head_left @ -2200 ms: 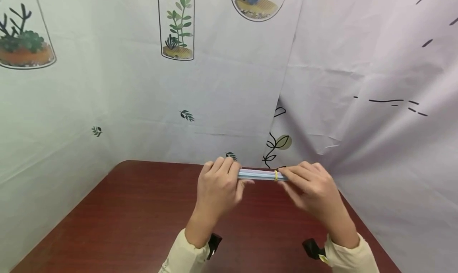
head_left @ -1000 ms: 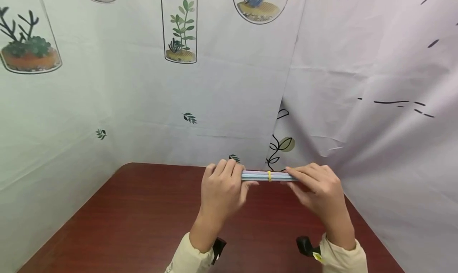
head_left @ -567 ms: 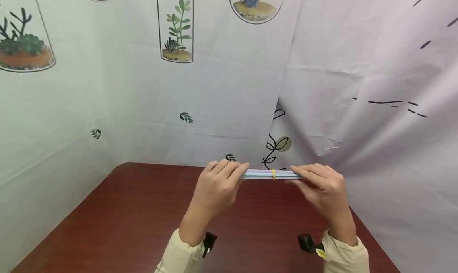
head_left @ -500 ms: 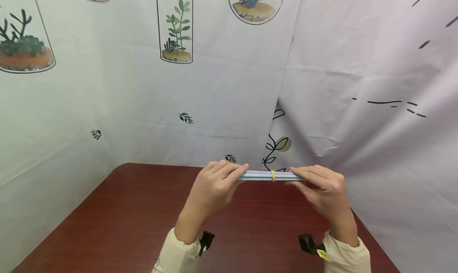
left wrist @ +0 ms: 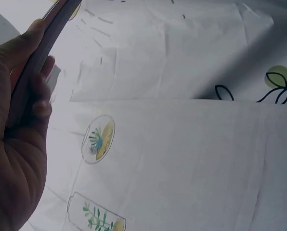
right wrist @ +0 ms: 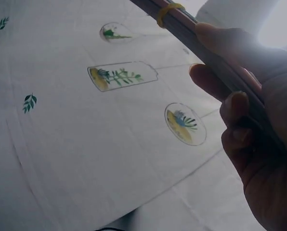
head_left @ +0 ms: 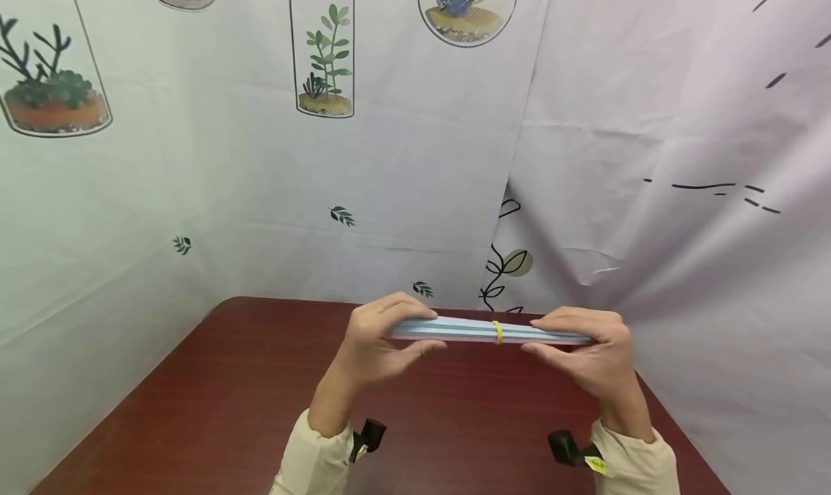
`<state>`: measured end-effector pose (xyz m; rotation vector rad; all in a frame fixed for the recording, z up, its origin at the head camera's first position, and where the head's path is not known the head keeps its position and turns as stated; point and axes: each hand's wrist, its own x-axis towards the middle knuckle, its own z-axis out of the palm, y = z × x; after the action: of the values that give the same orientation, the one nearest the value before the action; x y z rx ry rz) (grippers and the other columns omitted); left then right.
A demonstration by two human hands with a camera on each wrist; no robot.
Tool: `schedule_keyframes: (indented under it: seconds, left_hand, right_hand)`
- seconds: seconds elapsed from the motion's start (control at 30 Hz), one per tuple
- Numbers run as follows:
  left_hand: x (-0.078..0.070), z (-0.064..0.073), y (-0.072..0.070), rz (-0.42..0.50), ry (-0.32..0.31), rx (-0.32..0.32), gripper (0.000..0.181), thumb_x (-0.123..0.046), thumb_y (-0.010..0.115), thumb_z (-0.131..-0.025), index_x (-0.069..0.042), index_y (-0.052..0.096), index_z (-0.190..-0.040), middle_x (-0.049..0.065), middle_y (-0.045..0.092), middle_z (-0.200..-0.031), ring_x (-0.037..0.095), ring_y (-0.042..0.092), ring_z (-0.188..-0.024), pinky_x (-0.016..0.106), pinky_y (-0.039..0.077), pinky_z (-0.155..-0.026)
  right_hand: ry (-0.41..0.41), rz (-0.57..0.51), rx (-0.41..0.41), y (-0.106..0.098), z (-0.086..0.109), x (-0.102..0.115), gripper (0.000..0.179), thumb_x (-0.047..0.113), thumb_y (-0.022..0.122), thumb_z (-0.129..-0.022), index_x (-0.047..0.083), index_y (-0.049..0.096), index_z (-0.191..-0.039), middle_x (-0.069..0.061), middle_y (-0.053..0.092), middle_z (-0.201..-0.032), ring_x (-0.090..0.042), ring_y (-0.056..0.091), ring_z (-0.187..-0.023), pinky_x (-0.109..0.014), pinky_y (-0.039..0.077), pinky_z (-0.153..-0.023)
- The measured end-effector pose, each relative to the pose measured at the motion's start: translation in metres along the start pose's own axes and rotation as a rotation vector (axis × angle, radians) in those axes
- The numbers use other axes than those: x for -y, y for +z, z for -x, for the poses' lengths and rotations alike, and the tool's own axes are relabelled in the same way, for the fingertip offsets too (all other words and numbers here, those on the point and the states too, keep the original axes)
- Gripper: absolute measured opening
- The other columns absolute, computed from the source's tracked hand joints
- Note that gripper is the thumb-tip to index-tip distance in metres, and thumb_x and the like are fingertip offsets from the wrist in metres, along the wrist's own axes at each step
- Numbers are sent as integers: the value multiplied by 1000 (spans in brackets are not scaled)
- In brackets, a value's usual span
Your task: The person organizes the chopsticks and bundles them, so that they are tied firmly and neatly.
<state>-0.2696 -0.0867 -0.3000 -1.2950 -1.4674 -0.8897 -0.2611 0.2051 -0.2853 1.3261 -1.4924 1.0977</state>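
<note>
A flat bundle of pale blue and pinkish strips is held level above the far part of the table, its kind unclear. One yellow rubber band circles it near the middle. My left hand grips the left end, fingers over the top and thumb below. At the other end my right hand holds it the same way. In the left wrist view the bundle lies against the palm between thumb and curled fingers. The right wrist view shows the rubber band just beyond my right fingertips.
A dark red-brown table spreads below the hands. White cloth printed with plants hangs behind it and along both sides. A black camera mount sits at the left wrist, another at the right.
The bundle has tilted, showing more of its broad striped side, and dips slightly to the right. Both hands have shifted their grips outward, thumbs now visible below. The rubber band sits nearer mid-length.
</note>
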Motion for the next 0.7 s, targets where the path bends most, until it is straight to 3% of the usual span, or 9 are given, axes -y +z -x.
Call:
schedule_keyframes:
  seconds: [0.13,0.4,0.53,0.7]
  left_hand:
    - [-2,0,3,-24,-67,2,33,-15,89,-73,-6,69,-98,5,68,-90,15,66,-78,24,54,-71]
    - [4,15,-7,48,-261,143,37,-4,87,-72,-11,71,-103,2,69,-100,15,66,-86,21,50,-70]
    - [13,28,-6,102,-446,185,29,-9,85,-77,-13,74,-104,-1,71,-100,12,65,-81,24,52,-66]
    - [36,49,-1,116,-687,236,28,-15,85,-78,-16,76,-104,-4,72,-100,9,64,-75,28,53,-65]
  right_hand:
    - [43,-59,-28,0,2,-2,25,-3,91,-64,-9,74,-81,-12,72,-76,-11,69,-70,-16,52,-67]
    - [159,-112,69,1,11,-6,35,-23,82,-57,-6,75,-87,-14,72,-84,-14,69,-79,-18,53,-69]
    - [283,-68,102,1,28,-26,40,-26,80,-56,-2,76,-89,-13,72,-88,-14,69,-85,-18,54,-71]
    - [474,-41,129,9,51,-57,30,-14,84,-67,0,77,-92,-12,73,-91,-13,68,-91,-21,54,-77]
